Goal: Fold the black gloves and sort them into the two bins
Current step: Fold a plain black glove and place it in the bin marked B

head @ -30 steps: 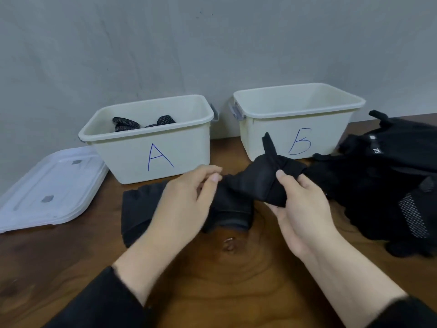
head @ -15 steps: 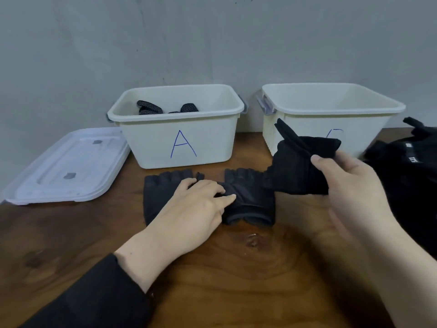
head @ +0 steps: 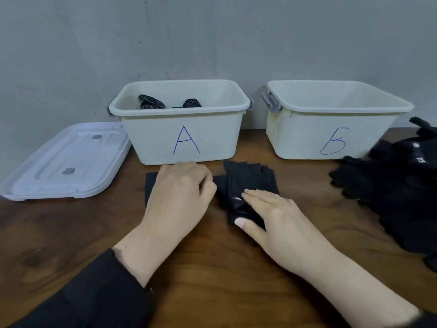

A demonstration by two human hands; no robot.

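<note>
Two black fingerless gloves lie side by side on the wooden table in front of bin A. My left hand rests on the left glove, fingers loosely bent, covering most of it. My right hand presses flat on the right glove, which is folded over on itself, thumb at its near edge. Bin A holds dotted black gloves. Bin B shows no contents from here. A pile of black gloves lies at the right.
A translucent white lid lies flat to the left of bin A. Both bins stand against the grey wall. Bare wood table stretches in front of the gloves toward me.
My right hand brought the lifted glove down onto the table and now presses it flat. My left hand stayed on the left glove. The view shifted left.
</note>
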